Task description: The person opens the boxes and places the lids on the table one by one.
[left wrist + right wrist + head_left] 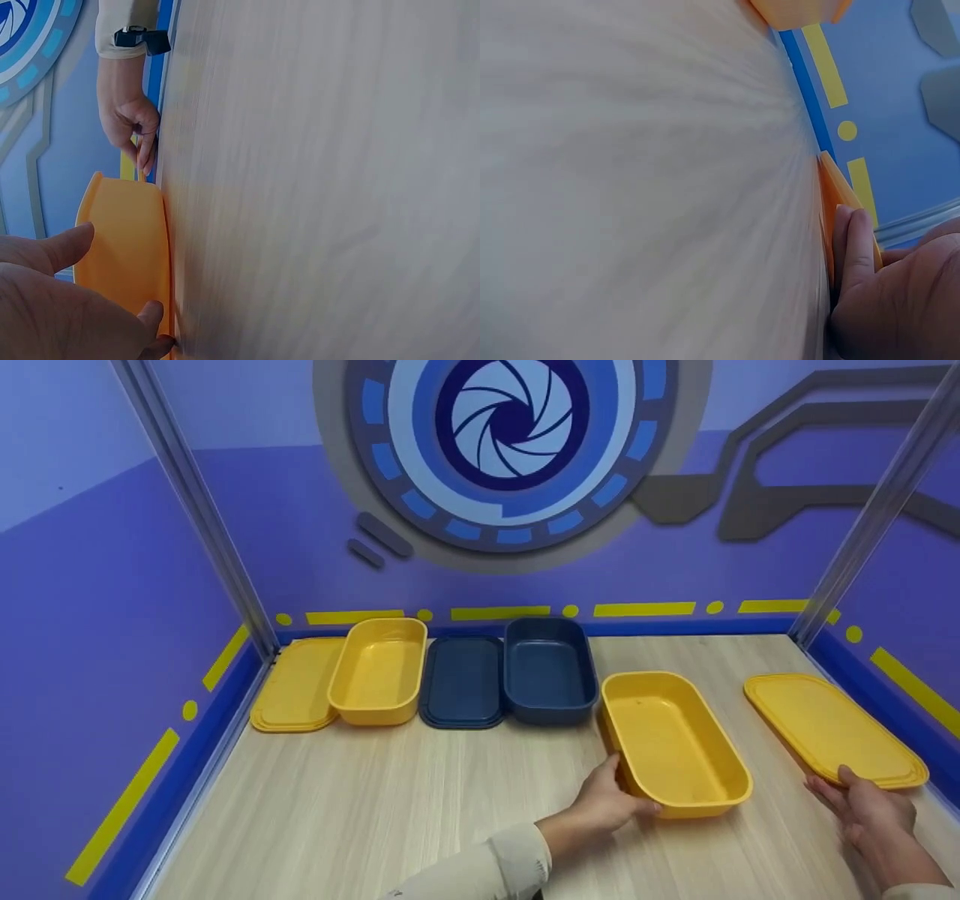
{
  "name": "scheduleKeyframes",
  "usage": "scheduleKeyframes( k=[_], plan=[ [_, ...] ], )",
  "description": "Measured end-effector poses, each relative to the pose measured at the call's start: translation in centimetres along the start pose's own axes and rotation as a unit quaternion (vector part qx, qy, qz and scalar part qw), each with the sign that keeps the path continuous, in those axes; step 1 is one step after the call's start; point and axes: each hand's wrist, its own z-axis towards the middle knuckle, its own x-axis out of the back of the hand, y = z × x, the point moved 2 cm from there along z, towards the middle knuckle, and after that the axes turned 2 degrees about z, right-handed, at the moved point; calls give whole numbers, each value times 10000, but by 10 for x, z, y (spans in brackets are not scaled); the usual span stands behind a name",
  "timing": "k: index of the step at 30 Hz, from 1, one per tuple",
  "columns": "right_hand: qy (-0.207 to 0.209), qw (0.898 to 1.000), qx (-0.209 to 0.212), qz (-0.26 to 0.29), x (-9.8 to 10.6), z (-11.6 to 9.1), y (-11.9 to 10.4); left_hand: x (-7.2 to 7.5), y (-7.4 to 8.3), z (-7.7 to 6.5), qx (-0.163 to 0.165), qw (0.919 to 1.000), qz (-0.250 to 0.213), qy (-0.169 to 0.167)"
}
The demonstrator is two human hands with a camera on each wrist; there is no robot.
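A yellow rectangular food box (pixel 675 735), without a cover on it, is on the right half of the table. My left hand (pixel 604 802) holds its near left corner, thumb on the front wall and fingers along the left side. In the left wrist view the box (pixel 124 247) shows its outer wall between thumb and fingers. Further right, my right hand (pixel 874 814) pinches the near edge of a flat yellow lid (pixel 836 727), thumb on top and fingers beneath. The lid (pixel 832 202) is tilted, its near edge raised, in the right wrist view.
Along the back left stand a second yellow lid (pixel 300 682), a second yellow box (pixel 380 667), a dark blue lid (pixel 463 679) and a dark blue box (pixel 550 667), side by side. Blue-purple panels (pixel 262 525) with metal corner posts (pixel 202 510) enclose the wooden table (pixel 360 810).
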Motion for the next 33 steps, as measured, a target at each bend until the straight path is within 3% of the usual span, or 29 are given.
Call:
scheduleKeyframes(
  k=[9, 21, 33],
  plan=[
    [-234, 9995, 175, -154, -5, 8, -7, 0, -1, 1, 87, 9999, 25, -42],
    [-392, 9988, -267, 140, -7, 7, -16, 0, -1, 2, 75, 9999, 94, 2],
    [-396, 9982, -343, 308, -18, 17, -23, 0, 0, 2, 92, 9998, 159, 21]
  ],
)
